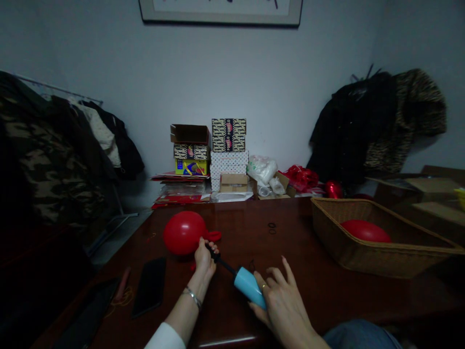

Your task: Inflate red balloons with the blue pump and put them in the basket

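Observation:
A balloon pump with a light-blue barrel (250, 287) lies slantwise between my hands, its black rod (227, 265) drawn out. My left hand (204, 258) is closed around the black end of the pump. Right behind those fingers is a round, inflated red balloon (185, 232); whether the hand touches it I cannot tell. A limp red piece (214, 236) sticks out at the balloon's right side. My right hand (281, 298) holds the blue barrel between thumb and index finger, its other fingers stretched out.
On the brown table (240, 218) stands a wicker basket (366, 259) with a red balloon (366, 230) inside. A black phone (149, 286) and yellow rubber bands (121, 298) lie at left. Small black rings (272, 228) lie mid-table. Stacked boxes (228, 167) stand against the wall.

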`<state>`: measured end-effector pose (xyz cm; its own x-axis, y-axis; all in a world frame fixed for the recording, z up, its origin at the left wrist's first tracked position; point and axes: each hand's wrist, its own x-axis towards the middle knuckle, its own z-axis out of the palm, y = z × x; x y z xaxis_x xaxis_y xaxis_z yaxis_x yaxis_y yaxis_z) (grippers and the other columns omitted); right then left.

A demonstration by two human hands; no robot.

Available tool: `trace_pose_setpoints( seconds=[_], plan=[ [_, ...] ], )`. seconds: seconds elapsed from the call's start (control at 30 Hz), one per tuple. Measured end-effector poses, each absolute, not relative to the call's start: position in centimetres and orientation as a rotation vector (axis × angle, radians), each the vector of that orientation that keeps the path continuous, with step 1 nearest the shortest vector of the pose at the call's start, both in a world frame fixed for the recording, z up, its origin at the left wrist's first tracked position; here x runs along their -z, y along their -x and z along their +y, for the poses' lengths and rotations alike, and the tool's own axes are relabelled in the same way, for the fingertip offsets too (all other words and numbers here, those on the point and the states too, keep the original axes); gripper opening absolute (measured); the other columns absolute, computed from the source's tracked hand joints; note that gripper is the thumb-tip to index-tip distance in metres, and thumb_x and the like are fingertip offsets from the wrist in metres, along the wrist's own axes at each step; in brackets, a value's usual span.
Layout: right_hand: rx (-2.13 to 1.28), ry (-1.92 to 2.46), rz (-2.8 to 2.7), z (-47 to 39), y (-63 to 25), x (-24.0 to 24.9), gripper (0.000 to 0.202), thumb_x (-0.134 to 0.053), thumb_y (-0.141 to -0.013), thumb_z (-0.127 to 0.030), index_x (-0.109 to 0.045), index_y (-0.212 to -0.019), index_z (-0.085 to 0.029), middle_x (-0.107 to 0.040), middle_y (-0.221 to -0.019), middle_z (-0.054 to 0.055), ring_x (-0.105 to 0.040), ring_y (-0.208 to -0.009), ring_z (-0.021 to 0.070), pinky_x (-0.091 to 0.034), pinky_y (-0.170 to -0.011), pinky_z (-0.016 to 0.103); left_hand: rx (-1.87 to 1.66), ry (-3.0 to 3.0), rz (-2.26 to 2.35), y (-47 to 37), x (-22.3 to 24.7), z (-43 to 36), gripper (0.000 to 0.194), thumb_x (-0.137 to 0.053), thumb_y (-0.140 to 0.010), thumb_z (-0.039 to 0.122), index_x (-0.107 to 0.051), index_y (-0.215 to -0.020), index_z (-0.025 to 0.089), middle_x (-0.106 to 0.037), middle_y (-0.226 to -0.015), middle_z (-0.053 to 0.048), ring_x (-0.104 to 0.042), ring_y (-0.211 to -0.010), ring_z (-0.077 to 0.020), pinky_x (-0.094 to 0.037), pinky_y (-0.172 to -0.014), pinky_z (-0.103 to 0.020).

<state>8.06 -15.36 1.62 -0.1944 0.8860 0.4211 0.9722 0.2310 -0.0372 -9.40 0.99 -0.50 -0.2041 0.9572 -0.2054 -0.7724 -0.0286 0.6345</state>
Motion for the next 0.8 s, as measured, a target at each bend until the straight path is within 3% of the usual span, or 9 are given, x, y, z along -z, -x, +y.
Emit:
trace_pose_setpoints(
  seconds=[0.37,0.57,0.8],
  plan=[
    [0.321,1.794,-2.197,-12.9,-4.9,-2.7,0.059,-0.061,-0.073,-0.049,-0.056,-0.118,-0.011,-0.069,-0.085,0.01,-0.052,-0.098,0.0265,0.001,-0.108,0.05,-1.533,-0.368,0.79,6.9,0.7,-1.1,0.026,-0.05,-0.085,0.034,-0.04,-0.067,0.019,-0.042,-0.048,0.005,-0.04,-0.038,-0.0079,-0.033,-0.038,-0.019],
    [0.313,1.749,-2.155,-13.7,-5.2,-2.1,0.059,-0.06,-0.073,-0.051,-0.055,-0.119,-0.014,-0.068,-0.087,0.008,-0.052,-0.097,0.0251,0.0,-0.108,0.049,-1.591,-0.4,0.821,8.3,0.3,0.1,0.028,-0.053,-0.084,0.036,-0.04,-0.066,0.018,-0.04,-0.048,0.006,-0.038,-0.036,-0.0063,-0.029,-0.036,-0.017],
    [0.163,1.646,-2.175,-16.1,-8.5,-1.5,0.059,-0.06,-0.074,-0.052,-0.051,-0.125,-0.023,-0.068,-0.096,0.002,-0.05,-0.102,0.0217,-0.001,-0.109,0.044,-1.62,-0.373,0.791,11.3,-0.5,1.8,0.024,-0.043,-0.089,0.025,-0.04,-0.066,0.018,-0.04,-0.047,0.006,-0.037,-0.036,-0.0064,-0.03,-0.035,-0.017]
  ],
)
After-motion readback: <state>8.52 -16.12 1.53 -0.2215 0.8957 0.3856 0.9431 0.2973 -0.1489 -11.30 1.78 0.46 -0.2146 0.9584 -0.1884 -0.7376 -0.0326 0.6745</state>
